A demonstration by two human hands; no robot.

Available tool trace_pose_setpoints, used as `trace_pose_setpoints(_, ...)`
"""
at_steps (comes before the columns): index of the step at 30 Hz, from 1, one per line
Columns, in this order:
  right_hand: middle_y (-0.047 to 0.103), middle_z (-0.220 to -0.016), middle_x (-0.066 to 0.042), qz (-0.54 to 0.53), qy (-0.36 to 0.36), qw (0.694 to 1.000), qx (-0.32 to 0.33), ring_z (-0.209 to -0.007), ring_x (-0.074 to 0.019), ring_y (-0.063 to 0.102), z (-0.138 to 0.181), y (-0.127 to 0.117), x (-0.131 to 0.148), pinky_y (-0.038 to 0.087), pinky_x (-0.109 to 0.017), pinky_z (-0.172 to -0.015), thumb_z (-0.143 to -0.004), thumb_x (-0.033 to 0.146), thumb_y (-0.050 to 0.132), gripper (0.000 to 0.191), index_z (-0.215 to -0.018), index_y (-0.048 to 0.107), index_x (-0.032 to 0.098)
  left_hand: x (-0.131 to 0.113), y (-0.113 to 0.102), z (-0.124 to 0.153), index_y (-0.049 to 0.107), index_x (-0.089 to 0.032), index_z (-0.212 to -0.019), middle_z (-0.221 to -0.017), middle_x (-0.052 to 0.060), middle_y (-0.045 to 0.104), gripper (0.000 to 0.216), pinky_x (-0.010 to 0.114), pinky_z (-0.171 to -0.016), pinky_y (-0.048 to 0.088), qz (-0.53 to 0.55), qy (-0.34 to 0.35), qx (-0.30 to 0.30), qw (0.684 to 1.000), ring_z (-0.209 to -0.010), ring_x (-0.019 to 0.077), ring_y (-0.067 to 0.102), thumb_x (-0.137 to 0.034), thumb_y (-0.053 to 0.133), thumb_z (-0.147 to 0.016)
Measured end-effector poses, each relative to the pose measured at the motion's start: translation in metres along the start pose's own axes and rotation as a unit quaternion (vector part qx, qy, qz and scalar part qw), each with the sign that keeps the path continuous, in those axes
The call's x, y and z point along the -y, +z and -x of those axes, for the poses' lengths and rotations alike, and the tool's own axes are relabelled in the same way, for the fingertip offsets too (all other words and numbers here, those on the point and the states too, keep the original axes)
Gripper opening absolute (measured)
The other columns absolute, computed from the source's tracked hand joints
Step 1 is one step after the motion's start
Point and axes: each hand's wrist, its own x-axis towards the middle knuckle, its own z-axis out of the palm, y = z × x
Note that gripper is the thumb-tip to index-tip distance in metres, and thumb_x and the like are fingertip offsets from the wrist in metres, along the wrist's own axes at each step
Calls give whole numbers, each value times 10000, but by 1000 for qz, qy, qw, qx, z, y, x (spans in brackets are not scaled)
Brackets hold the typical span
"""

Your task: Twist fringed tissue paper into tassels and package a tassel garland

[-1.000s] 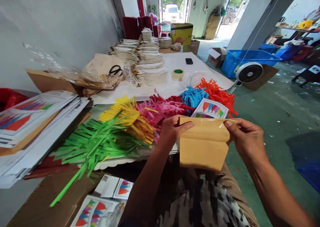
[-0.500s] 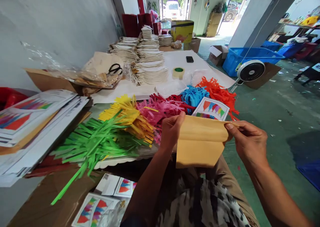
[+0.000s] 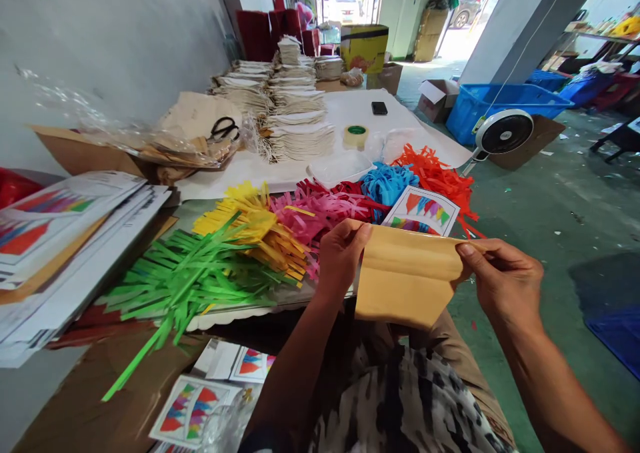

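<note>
A tan paper envelope (image 3: 407,276) with a fold line across it hangs above my lap. My left hand (image 3: 343,253) pinches its upper left corner between thumb and fingers. At the upper right corner my right hand (image 3: 503,276) grips it the same way, so the top edge is stretched between the two. Just behind the envelope lies a printed card (image 3: 423,210) with coloured tassels on it. Bundles of cut paper fringe lie along the table's near edge: green (image 3: 195,273), yellow (image 3: 250,220), pink (image 3: 310,216), blue (image 3: 390,181) and red (image 3: 435,173).
Stacks of off-white bundles (image 3: 300,140) stand farther back, with a tape roll (image 3: 355,135), a phone (image 3: 379,108) and black-handled scissors (image 3: 225,128) around them. Printed sheets (image 3: 75,240) pile up at the left. A fan (image 3: 505,132) and a blue crate (image 3: 510,100) are at the right.
Both hands still hold the envelope by its top corners; it appears slightly farther right. The whole view has shifted a little, with the table things sitting higher in the picture.
</note>
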Motion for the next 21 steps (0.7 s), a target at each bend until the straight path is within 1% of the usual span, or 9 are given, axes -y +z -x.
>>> trace_pose_setpoints(2, 779, -831, 9, 14, -9, 1000, -1, -709, -155, 665, 3, 0, -2, 530, -274, -617, -772, 397, 948, 185, -874, 848, 280, 1, 3, 3, 628, -192, -735, -650, -46, 505, 372, 230, -592, 360, -14, 13, -21, 1000, -622, 101, 422, -491, 715, -939)
trace_pose_setpoints(4, 779, -831, 11, 19, -16, 1000, -5, -707, -155, 660, 5, 1, -4, 521, -275, -608, -768, 397, 951, 185, -875, 850, 284, 2, 4, 5, 609, -195, -726, -660, -44, 500, 378, 231, -601, 359, -34, 27, -44, 998, -638, 106, 426, -485, 706, -948)
trace_pose_setpoints(6, 778, -825, 11, 17, -14, 1000, -9, -701, -154, 654, 6, 1, -4, 515, -273, -604, -765, 397, 951, 185, -872, 851, 283, 3, 4, 6, 644, -197, -750, -683, -37, 556, 328, 231, -626, 386, -50, 34, -52, 997, -663, 113, 475, -455, 721, -938)
trace_pose_setpoints(9, 779, -827, 10, 9, -1, 1000, -11, -711, -148, 648, 8, 1, -4, 514, -265, -622, -773, 384, 947, 174, -871, 852, 277, 4, 3, 7, 717, -200, -847, -765, -15, 673, 215, 236, -675, 440, -52, 29, -33, 998, -719, 133, 572, -399, 731, -925)
trace_pose_setpoints(13, 777, -824, 4, 14, 3, 1000, -11, -709, -151, 645, 9, 0, -1, 507, -266, -623, -781, 382, 938, 170, -874, 853, 268, 5, 1, 7, 736, -203, -891, -825, -1, 718, 153, 240, -706, 463, -38, 28, -23, 999, -758, 143, 619, -351, 718, -927)
trace_pose_setpoints(16, 769, -807, 1, 22, -5, 1000, -14, -690, -158, 642, 10, 0, -1, 499, -275, -606, -774, 391, 936, 174, -853, 848, 264, 5, 2, 8, 714, -203, -869, -804, -11, 690, 170, 235, -689, 441, -40, 41, -22, 998, -731, 130, 586, -356, 711, -942)
trace_pose_setpoints(21, 775, -830, 3, 16, -9, 1000, -2, -711, -167, 652, 12, 1, -3, 508, -289, -625, -782, 394, 931, 161, -863, 847, 284, 6, 4, 10, 615, -198, -731, -674, -40, 554, 331, 234, -612, 377, -55, 29, -53, 997, -638, 109, 471, -428, 716, -946)
